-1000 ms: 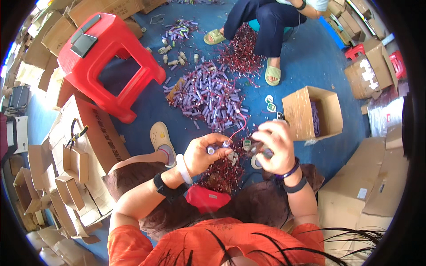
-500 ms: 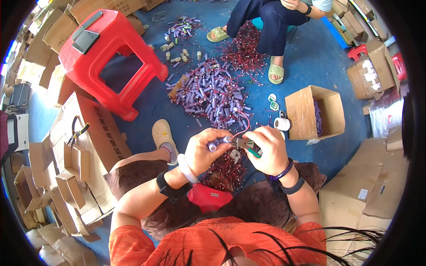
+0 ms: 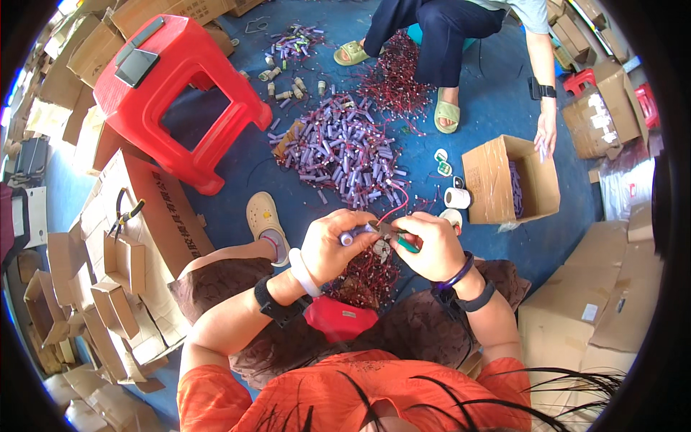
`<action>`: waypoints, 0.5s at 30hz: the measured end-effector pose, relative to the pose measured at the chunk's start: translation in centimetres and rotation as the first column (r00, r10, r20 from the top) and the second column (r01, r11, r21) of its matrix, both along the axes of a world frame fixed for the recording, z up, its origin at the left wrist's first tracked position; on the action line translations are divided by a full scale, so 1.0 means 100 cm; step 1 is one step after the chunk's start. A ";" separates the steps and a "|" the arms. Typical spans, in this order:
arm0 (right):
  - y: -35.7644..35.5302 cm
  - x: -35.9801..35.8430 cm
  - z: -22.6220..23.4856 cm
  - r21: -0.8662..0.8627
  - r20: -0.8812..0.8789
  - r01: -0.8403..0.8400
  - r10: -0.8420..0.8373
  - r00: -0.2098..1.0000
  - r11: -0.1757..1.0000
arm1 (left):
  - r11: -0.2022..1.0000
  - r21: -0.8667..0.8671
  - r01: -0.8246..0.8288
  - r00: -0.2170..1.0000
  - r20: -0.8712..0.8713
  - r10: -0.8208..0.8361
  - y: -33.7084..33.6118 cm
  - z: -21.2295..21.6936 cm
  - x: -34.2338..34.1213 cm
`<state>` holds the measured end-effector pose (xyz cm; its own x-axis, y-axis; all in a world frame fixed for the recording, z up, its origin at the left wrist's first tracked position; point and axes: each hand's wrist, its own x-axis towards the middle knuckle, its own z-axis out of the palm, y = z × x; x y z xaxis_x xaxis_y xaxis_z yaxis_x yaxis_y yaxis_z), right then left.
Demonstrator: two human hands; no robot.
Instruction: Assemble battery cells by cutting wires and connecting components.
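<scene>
My left hand (image 3: 325,243) is closed around purple cylindrical battery cells (image 3: 348,237), their ends pointing left. A red wire (image 3: 394,209) curves up from the far end of the cells. My right hand (image 3: 436,246) grips green-handled cutting pliers (image 3: 409,245); their metal jaws are at the cell ends beside my left fingertips. Whether the jaws are closed on a wire is too small to tell. Below both hands, a heap of red wire scraps (image 3: 358,282) lies between my knees. Just beyond them spreads a large pile of purple cells with red leads (image 3: 338,155).
A red plastic stool (image 3: 241,104) with a phone (image 3: 137,68) on it stands at far left. At right, a co-worker's hand (image 3: 545,132) reaches to an open cardboard box (image 3: 484,186) of cells. A white roll (image 3: 456,199) sits near it. Other pliers (image 3: 124,216) rest on cardboard at left.
The co-worker's arm has stretched out to the cardboard box. My hands stay nearly in place; the pliers have shifted slightly and my right fingers have drawn in around the handles.
</scene>
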<state>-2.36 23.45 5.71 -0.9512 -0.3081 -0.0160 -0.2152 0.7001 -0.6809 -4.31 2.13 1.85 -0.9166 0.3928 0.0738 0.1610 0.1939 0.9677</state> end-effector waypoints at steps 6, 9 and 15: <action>0.010 0.001 0.009 -0.594 0.556 0.217 0.200 0.807 0.775 | 0.969 0.244 0.043 0.997 0.054 -0.058 0.001 -0.013 0.000; 0.019 0.001 0.005 -0.764 0.611 0.352 0.429 0.666 0.541 | 0.943 0.333 0.028 0.979 0.181 -0.093 -0.001 -0.009 0.000; 0.027 -0.006 -0.014 -0.665 0.538 0.076 0.406 0.739 0.743 | 0.915 0.395 -0.079 0.963 0.268 -0.032 -0.011 0.004 -0.007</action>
